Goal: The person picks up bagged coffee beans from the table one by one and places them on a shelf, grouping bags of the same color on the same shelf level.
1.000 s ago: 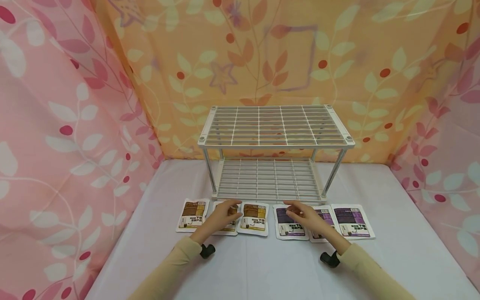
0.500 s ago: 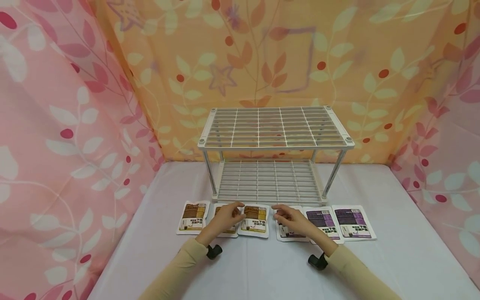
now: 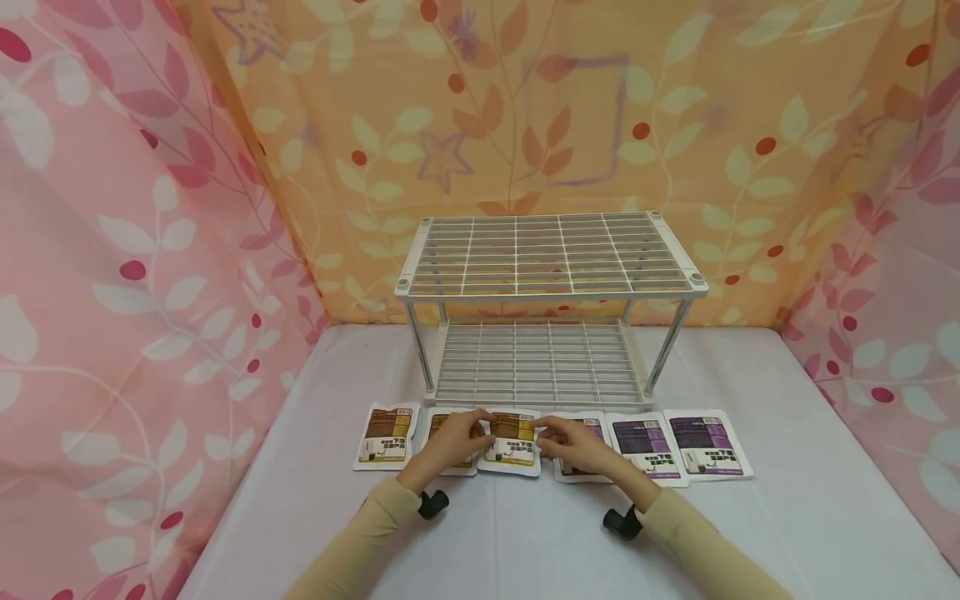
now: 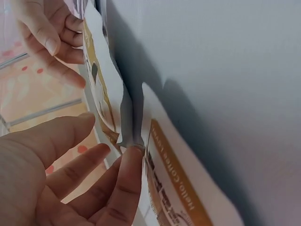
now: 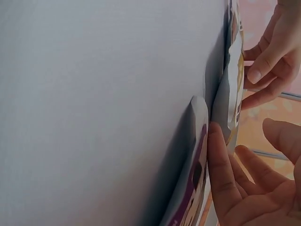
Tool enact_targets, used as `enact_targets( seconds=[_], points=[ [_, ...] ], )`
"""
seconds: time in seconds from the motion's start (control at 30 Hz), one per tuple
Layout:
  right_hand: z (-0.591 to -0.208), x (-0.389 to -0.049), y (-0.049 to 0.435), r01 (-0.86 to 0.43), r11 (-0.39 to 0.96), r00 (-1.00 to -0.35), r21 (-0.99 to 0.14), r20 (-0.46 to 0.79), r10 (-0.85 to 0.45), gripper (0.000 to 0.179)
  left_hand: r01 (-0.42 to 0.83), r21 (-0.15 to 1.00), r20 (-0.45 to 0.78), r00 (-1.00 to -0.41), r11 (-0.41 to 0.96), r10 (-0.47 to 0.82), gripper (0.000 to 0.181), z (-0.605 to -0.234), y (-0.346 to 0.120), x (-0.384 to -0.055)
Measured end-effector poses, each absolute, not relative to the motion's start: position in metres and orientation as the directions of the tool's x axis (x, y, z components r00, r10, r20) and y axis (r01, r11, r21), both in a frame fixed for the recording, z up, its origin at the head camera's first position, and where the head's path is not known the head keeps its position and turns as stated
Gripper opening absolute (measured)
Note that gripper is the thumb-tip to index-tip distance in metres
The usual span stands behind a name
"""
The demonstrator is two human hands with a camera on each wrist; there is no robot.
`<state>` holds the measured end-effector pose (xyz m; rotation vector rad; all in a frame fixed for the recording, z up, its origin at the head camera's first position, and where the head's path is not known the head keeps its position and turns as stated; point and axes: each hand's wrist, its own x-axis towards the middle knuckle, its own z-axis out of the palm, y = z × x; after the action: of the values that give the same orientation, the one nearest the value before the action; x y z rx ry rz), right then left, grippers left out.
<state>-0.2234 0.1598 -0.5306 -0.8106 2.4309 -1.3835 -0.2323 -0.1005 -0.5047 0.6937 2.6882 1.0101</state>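
Note:
In the head view my left hand (image 3: pixel 452 439) reaches the left side of a brown-and-yellow printed white pouch (image 3: pixel 512 450), and my right hand (image 3: pixel 576 443) is at its right side. Both hands have the thumb apart from the fingers. In the left wrist view, left fingertips touch the pouch's edge (image 4: pixel 110 84), beside a neighbouring brown pouch (image 4: pixel 181 188) lettered "Hello, Coffee Lover". The right wrist view has right fingertips between that same pouch (image 5: pixel 229 94) and a purple pouch (image 5: pixel 192 183). Another purple pouch (image 3: pixel 647 450) lies right of my right hand.
A white two-tier wire rack (image 3: pixel 551 254) stands directly behind the pouches. One more brown pouch (image 3: pixel 385 437) lies at the row's left end, and a purple one (image 3: pixel 707 447) at its right end. Floral cloth (image 3: pixel 480 100) hangs behind the white table (image 3: pixel 510 542).
My right hand has moved left from over the purple pouches to the brown pouch's right edge. My left hand has shifted slightly right to its left edge. The pouches look nearly unmoved.

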Motion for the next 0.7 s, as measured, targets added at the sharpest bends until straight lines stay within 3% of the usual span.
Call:
enact_targets(
  seconds=[0.33,0.7],
  points=[
    [-0.5293,-0.2161,0.1554,-0.378,0.457,-0.849,-0.805,0.104,-0.519,0.031,0.347,0.691,0.001,-0.877,0.634,0.480,0.034,-0.5133,-0.1014,-0.2312],
    [-0.5298,-0.2141,0.1554,-0.242,0.341,-0.907,-0.908,0.088,-0.411,0.030,0.305,0.783,0.030,-0.889,0.543,0.456,0.034,-0.5089,-0.1019,-0.2281]
  ],
)
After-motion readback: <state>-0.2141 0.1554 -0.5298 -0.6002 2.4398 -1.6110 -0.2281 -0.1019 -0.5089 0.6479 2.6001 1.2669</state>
